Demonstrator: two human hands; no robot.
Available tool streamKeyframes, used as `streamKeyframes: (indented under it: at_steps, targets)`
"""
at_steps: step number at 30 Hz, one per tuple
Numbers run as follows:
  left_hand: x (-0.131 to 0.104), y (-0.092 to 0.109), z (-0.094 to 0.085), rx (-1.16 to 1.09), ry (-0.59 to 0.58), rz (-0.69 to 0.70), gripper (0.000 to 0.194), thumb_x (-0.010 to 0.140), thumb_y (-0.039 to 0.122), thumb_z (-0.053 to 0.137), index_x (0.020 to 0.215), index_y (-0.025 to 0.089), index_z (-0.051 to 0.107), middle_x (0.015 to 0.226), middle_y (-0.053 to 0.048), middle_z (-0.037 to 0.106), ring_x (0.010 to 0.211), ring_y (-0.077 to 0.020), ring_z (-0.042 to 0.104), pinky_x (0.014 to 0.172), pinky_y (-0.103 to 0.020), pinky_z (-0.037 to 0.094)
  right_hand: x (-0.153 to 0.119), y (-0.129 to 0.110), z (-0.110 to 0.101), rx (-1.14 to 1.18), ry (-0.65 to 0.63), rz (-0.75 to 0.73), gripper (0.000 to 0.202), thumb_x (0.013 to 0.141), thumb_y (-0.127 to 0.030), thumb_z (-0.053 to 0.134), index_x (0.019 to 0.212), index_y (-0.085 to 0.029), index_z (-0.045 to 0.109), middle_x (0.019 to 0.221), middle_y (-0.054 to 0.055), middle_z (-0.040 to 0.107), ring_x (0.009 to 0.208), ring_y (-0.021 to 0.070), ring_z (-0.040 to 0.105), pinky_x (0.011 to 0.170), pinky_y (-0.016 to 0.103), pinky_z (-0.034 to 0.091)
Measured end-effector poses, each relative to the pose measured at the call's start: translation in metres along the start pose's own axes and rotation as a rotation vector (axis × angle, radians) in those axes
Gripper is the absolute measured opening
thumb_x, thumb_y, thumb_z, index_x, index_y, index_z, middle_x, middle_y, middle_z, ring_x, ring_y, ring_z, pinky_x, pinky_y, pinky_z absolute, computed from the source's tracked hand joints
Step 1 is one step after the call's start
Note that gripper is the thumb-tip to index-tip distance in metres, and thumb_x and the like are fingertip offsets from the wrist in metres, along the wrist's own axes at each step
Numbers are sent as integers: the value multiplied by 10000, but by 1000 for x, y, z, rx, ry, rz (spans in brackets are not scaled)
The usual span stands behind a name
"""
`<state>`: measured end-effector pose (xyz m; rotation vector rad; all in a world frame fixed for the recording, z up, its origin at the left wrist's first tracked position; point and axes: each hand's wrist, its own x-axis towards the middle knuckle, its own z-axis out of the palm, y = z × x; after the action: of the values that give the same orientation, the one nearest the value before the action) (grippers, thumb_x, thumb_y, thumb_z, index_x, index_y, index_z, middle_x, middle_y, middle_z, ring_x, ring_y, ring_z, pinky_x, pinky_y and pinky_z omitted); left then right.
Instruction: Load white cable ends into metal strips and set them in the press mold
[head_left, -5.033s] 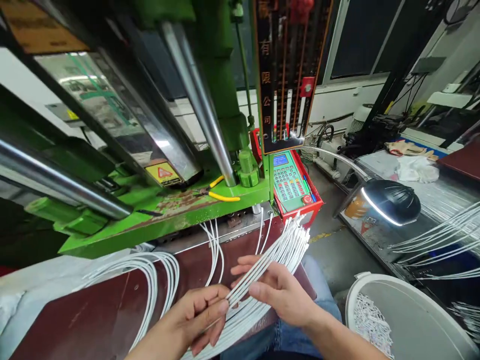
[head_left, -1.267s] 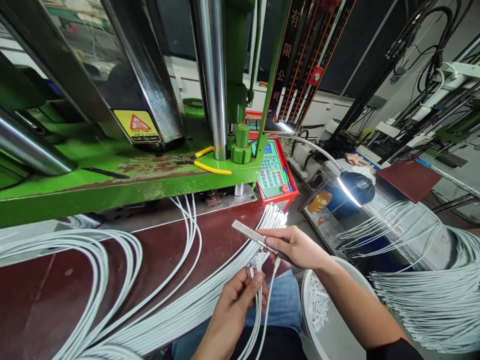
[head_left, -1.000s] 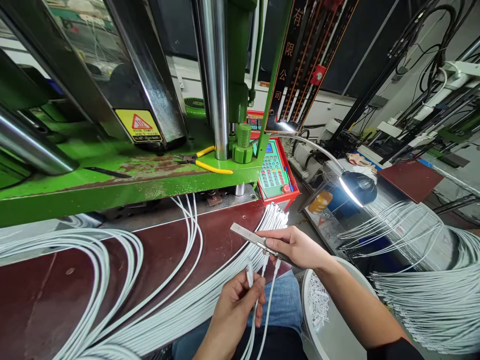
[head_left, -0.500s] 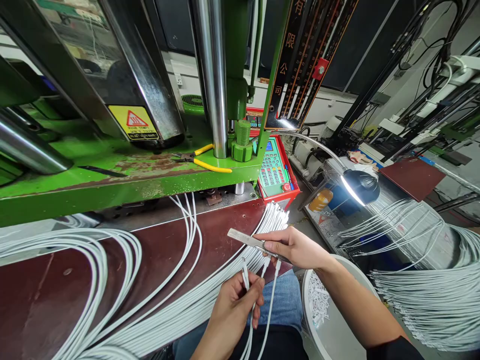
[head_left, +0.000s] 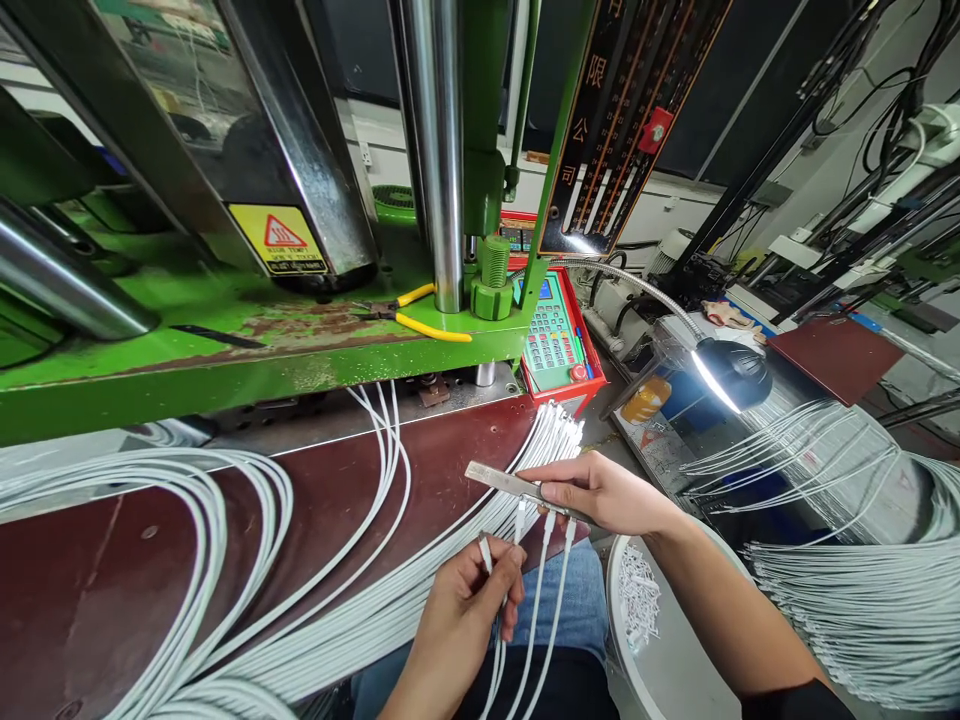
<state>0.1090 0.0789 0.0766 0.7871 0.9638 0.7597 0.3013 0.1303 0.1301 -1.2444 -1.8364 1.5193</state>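
Right hand: my right hand (head_left: 600,492) pinches a flat metal bar (head_left: 510,482), fingers closed on its near end, the far end pointing away to the left.
Hanging from bar: three white cables (head_left: 541,590) drop from its underside by their connector ends, side by side, down past my knee.
Left hand: my left hand (head_left: 469,610), below and left of the bar, is closed thumb against forefinger on one cable connector (head_left: 485,551), tip up and apart from the bar.
Loose stock: the white cable bundle (head_left: 360,620) lies on the brown bench top (head_left: 322,500) just left of my left hand, its ends fanning out beyond the bar.
Beyond the grip: green press (head_left: 225,340) with yellow-handled pliers (head_left: 420,315) on its ledge; white bin (head_left: 675,640) under my right forearm; lamp (head_left: 731,372) off to the right.
Doing it well, my judgement: keep the bar level and steady, bring the connector up square beside the hanging three, grip the plug body, not the cord.
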Motion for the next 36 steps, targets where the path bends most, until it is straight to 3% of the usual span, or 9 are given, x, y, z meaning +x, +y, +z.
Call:
streamKeyframes:
  at_steps: [10,16,22,27,32,36]
  targets:
    - [2,-7,-1,84,44,-24,346,751,468,614,624,169,494,534,33,492,407,-70,402,373,-184,328,0,0,5,-124,-7,-16,420,923,-383,476,1256,-144,565,746,6,604,619,95,501,577,186,415]
    - [1,3,-2,142,42,-55,348,760,452,599,603,173,459,515,46,460,400,-58,373,378,-176,301,-1,-4,3,-82,-60,-21,419,930,-377,466,1280,-159,540,902,30,620,684,101,543,584,180,417]
    - [-2,7,-3,135,27,-93,344,756,446,599,602,179,446,499,45,468,377,-59,366,358,-180,273,-3,1,3,-127,-37,-31,409,931,-375,467,1266,-157,554,850,22,623,650,94,509,582,185,406]
    - [-1,5,-1,22,43,-62,338,734,434,638,600,171,472,535,38,485,408,-66,399,377,-190,322,-1,2,7,-142,6,-41,421,935,-377,459,1279,-149,540,782,20,612,653,103,519,593,193,410]
    - [-1,5,1,-7,25,-35,311,760,411,631,621,154,524,555,19,506,431,-78,417,391,-204,346,-2,2,6,-130,-17,-46,421,928,-393,466,1268,-161,551,847,27,618,655,98,537,588,190,423]
    - [-1,6,-2,-170,-72,-81,225,771,368,635,811,150,600,668,-23,584,555,-128,521,537,-265,449,-6,4,-1,32,-46,25,471,917,-432,472,1290,-150,526,769,24,628,630,122,576,573,213,459]
